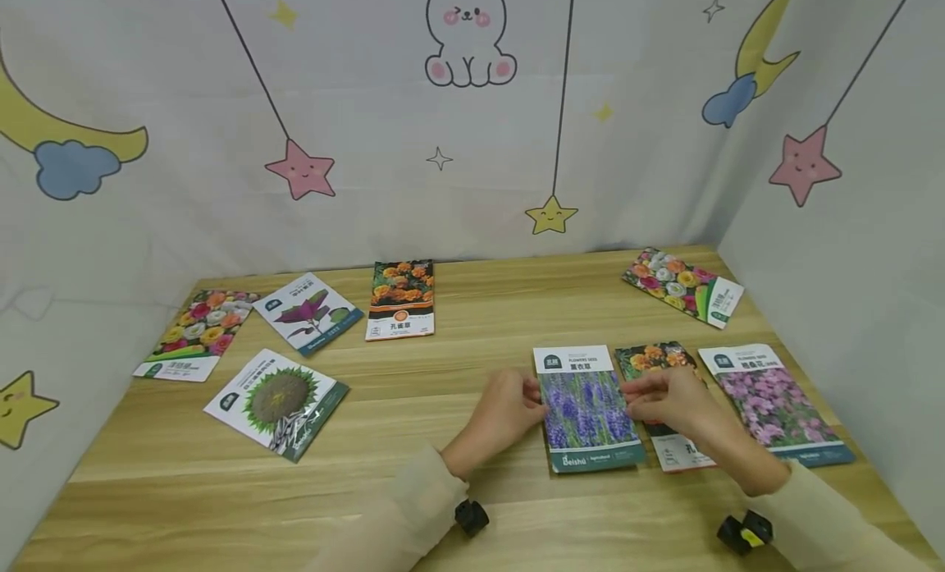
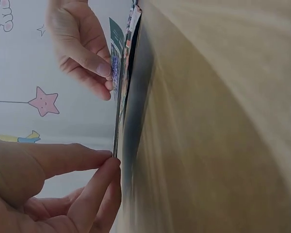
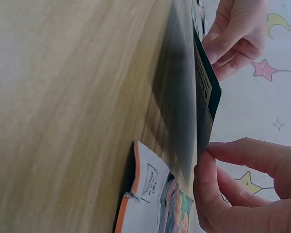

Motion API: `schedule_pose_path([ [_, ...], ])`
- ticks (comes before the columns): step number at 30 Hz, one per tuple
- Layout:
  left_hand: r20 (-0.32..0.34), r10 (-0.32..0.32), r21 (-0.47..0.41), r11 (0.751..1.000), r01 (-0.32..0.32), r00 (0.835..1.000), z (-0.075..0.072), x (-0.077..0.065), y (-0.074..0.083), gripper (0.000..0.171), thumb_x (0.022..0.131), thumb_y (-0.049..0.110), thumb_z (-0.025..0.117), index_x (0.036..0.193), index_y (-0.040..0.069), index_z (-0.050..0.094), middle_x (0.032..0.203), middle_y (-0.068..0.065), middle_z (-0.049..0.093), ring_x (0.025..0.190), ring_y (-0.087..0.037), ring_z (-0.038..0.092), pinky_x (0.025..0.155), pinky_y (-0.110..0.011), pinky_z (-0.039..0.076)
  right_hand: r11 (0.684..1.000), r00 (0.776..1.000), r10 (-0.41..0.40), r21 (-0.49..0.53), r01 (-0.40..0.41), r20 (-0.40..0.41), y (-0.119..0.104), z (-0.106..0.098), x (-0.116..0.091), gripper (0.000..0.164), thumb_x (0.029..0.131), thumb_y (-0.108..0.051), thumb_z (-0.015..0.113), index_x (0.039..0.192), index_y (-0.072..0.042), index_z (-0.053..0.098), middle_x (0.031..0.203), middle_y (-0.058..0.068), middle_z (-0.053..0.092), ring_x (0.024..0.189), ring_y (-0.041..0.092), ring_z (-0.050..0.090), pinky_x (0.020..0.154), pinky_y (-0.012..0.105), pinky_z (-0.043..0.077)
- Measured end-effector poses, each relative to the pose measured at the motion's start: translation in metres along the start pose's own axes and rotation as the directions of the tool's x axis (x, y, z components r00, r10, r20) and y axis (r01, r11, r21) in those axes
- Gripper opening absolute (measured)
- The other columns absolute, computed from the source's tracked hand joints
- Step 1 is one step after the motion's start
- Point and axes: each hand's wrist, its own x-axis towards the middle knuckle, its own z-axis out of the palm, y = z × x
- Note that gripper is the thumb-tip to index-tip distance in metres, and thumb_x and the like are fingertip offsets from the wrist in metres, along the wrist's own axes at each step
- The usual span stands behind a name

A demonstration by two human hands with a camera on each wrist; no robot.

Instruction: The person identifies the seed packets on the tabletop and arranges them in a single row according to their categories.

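A lavender seed packet (image 1: 588,404), purple flowers on its front, is held slightly above the table between both hands. My left hand (image 1: 508,408) pinches its left edge between thumb and fingers. On the opposite edge, my right hand (image 1: 675,404) pinches it the same way. Seen edge-on in the right wrist view, the packet (image 3: 206,97) casts a shadow on the wood. Partly hidden under my right hand lies an orange marigold packet (image 1: 653,357). To its right is a packet with pink flowers (image 1: 771,404).
On the left lie a sunflower packet (image 1: 276,402), a purple-leaf packet (image 1: 307,313) and a mixed-flower packet (image 1: 195,334). Another marigold packet (image 1: 400,301) is at the back, and a second mixed-flower packet (image 1: 682,285) at back right. A printed curtain (image 1: 384,203) borders the wooden table (image 1: 472,305).
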Motion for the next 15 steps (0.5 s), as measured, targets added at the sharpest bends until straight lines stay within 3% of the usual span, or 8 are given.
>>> schedule_pose_path([
  [9,-0.001,0.029,0.078,0.997,-0.029,1.000,0.0045,-0.0013,-0.0031,0.020,0.082,-0.005,0.074,0.099,-0.012,0.068,0.086,-0.012,0.067,0.078,-0.021,0.066,0.068,-0.025,0.054,0.997,0.999,-0.034,-0.070,0.031,-0.040,0.0011,0.0057,-0.0001,0.032,0.085,0.003,0.073,0.114,0.016,0.065,0.097,0.018,0.071,0.083,0.025,0.068,0.067,0.030,0.058],
  [15,0.002,0.052,0.081,0.995,-0.052,0.999,0.0046,-0.0011,-0.0033,0.018,0.082,-0.006,0.074,0.099,-0.011,0.071,0.086,-0.014,0.070,0.078,-0.022,0.068,0.067,-0.023,0.054,0.994,0.998,-0.038,-0.100,0.033,-0.050,-0.0016,0.0062,0.0015,0.031,0.085,0.003,0.073,0.113,0.016,0.066,0.098,0.019,0.071,0.082,0.024,0.068,0.066,0.030,0.057],
])
